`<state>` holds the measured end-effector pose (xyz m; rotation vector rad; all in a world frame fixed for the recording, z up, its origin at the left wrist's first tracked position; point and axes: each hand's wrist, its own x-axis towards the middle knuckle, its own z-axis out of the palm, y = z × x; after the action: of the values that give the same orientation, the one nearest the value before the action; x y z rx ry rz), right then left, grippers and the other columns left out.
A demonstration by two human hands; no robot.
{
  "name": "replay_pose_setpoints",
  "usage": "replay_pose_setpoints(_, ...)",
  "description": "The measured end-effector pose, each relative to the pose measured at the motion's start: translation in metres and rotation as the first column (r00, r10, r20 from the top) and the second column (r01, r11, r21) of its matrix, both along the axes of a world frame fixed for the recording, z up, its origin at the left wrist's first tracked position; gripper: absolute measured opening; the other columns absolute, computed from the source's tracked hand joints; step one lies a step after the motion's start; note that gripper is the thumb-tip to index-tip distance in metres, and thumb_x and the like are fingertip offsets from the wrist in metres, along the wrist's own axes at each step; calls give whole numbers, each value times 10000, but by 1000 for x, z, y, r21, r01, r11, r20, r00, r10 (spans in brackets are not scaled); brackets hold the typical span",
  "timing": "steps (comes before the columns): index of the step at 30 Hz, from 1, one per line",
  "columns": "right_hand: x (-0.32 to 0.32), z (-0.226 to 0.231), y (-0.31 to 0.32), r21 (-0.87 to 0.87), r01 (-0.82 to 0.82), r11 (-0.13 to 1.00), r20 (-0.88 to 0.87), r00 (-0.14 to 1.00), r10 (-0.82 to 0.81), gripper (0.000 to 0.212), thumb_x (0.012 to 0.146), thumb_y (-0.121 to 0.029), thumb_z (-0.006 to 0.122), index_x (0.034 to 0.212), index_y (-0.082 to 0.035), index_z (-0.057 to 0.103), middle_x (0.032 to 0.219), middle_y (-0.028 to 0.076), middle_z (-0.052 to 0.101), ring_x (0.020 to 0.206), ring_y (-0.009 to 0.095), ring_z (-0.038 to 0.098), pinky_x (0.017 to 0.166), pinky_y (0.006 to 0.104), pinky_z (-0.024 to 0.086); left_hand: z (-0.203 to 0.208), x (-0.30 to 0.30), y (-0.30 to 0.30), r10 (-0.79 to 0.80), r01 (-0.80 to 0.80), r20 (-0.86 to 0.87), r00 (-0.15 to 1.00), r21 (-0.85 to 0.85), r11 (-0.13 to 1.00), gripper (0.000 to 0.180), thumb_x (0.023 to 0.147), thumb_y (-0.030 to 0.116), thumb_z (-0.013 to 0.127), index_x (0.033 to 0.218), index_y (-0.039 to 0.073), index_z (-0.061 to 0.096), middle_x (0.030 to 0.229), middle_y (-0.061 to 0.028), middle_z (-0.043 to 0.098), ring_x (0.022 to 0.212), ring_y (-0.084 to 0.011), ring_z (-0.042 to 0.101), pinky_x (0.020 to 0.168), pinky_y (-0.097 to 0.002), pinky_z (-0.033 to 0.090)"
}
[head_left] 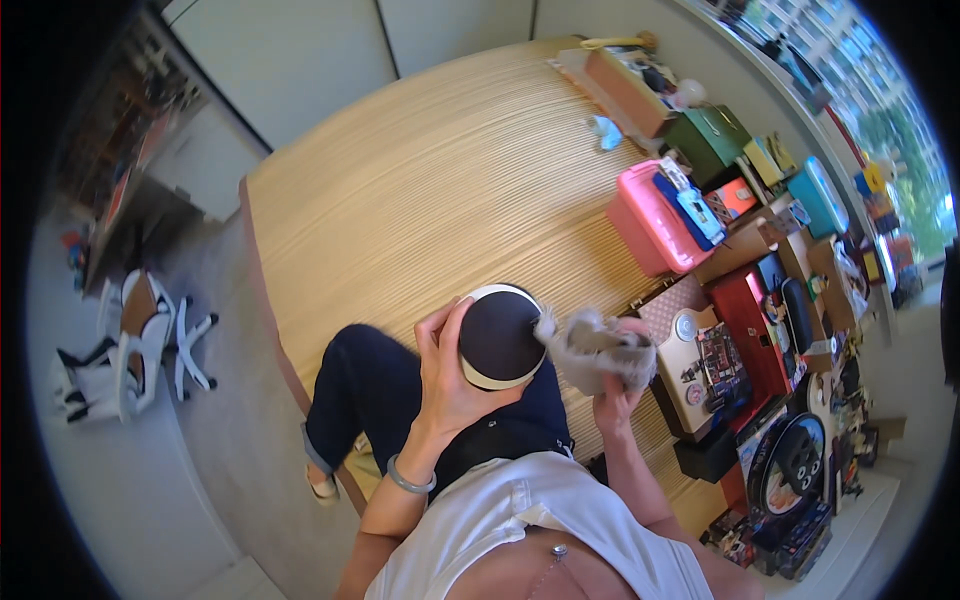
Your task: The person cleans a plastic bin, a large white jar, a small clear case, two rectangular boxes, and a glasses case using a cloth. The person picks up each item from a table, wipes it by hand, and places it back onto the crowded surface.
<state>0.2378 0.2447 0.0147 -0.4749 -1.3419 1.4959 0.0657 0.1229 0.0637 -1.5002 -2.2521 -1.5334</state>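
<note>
My left hand (445, 375) is closed round the side of a round object (498, 335) with a dark, flat face and a cream rim; it looks like a drum-shaped box, though its depth is hidden. It is held above my lap, dark face toward me. On its right, my right hand (618, 398) grips a crumpled grey cloth (590, 352), bunched up over the fingers. One loose corner of the cloth reaches close to the round object's rim; whether they touch I cannot tell.
I sit on a wide mat-covered platform (430, 180). To the right stand a pink storage box (640, 225), an open case with small items (690, 370), a red box (735, 310) and a round-faced item (790, 463). A white and brown swivel chair (140, 335) is at the left.
</note>
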Motion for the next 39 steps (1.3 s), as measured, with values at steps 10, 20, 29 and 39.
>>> replay_pose_setpoints(10, -95, 69, -68, 406, -397, 823, 540, 831, 135, 312, 686, 24, 663, 990, -16, 601, 1071, 109, 614, 976, 241, 575, 849, 310, 452, -25, 8, -66, 110, -103, -65, 992, 102, 989, 913, 499, 257, 886, 1274, 4, 474, 1218, -225, 469, 1171, -387, 412, 920, -436, 424)
replay_pose_setpoints(20, -91, 41, -23, -586, -99, 804, 186, 950, 252, 335, 913, -122, 608, 1230, -46, 531, 1117, 93, 615, 986, 188, 621, 855, 329, 511, -22, -1, -74, 153, -162, 80, 985, 117, 980, 995, 457, 222, 915, 1304, 0, 443, 1193, -178, 461, 1133, -345, 451, 979, -427, 417)
replay_pose_setpoints(29, -112, 82, -72, 595, -449, 666, 575, 818, 38, 332, 604, -43, 676, 916, -50, 563, 1106, 130, 603, 991, 339, 559, 848, 402, 442, -49, 0, -64, 38, -49, 132, 991, 84, 995, 820, 618, 280, 853, 1307, 66, 462, 1248, -193, 486, 1149, -343, 502, 993, -437, 405)
replay_pose_setpoints(39, -105, 0, -1, 118, -219, 969, 684, 725, 81, 255, 870, 2, 542, 1123, -27, 540, 1025, 116, 642, 950, 193, 610, 831, 317, 495, -22, -12, -67, 176, -194, 164, 971, 100, 976, 970, 477, 261, 915, 1276, -3, 432, 1168, -150, 421, 1102, -308, 443, 954, -408, 403)
